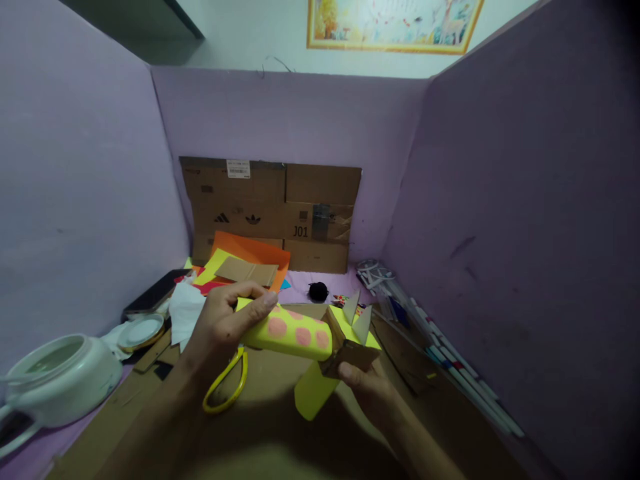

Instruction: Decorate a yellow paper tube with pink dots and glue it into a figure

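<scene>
My left hand grips a yellow paper-covered tube with pink spots, its thumb on top. My right hand is closed around a yellow-covered cardboard box piece, which has an open brown inside and two grey-white pointed triangles standing on it. The tube's right end meets the opening of that piece; whether it goes inside I cannot tell. A rounded yellow flap hangs below the join. The yellow handle of what looks like scissors lies on the cardboard under my left hand, its other end hidden.
A white teapot-like vessel stands at the left, near a round lid and white tissue. Orange paper and cardboard scraps lie behind. A black yarn ball sits farther back. White rods line the right wall.
</scene>
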### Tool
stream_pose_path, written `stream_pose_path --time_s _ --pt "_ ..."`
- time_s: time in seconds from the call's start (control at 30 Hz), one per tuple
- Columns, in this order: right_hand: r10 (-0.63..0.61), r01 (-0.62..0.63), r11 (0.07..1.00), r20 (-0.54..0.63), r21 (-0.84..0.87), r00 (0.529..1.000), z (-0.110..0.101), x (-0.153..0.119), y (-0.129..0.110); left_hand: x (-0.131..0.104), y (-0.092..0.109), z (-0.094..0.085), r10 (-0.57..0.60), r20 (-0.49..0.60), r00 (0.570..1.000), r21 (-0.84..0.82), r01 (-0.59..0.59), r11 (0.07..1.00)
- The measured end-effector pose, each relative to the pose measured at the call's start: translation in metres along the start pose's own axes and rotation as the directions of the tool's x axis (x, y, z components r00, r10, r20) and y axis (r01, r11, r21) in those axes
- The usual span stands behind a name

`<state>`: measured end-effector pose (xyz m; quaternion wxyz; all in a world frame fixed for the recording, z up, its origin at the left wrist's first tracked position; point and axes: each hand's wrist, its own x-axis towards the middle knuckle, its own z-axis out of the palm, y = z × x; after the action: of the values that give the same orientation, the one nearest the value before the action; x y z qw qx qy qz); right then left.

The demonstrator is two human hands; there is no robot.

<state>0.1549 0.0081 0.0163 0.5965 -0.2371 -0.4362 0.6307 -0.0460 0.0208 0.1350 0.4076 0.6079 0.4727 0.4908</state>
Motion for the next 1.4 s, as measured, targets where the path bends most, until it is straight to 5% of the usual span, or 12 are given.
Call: stream_pose_path --time_s 1.0,1.4 --pt "0.006 -0.003 0.996 0.035 -0.091 0.999 -0.0026 0.0024 0.0034 0.0016 -0.0083 -0.0005 -0.001 0.045 0.999 -0.034 0.003 0.999" --pt "0.030 -0.032 0.997 -0.027 -0.067 0.999 -0.0056 0.0011 0.0061 0.0004 -0.0087 -0.0032 0.182 0.038 0.983 0.117 -0.185 0.976"
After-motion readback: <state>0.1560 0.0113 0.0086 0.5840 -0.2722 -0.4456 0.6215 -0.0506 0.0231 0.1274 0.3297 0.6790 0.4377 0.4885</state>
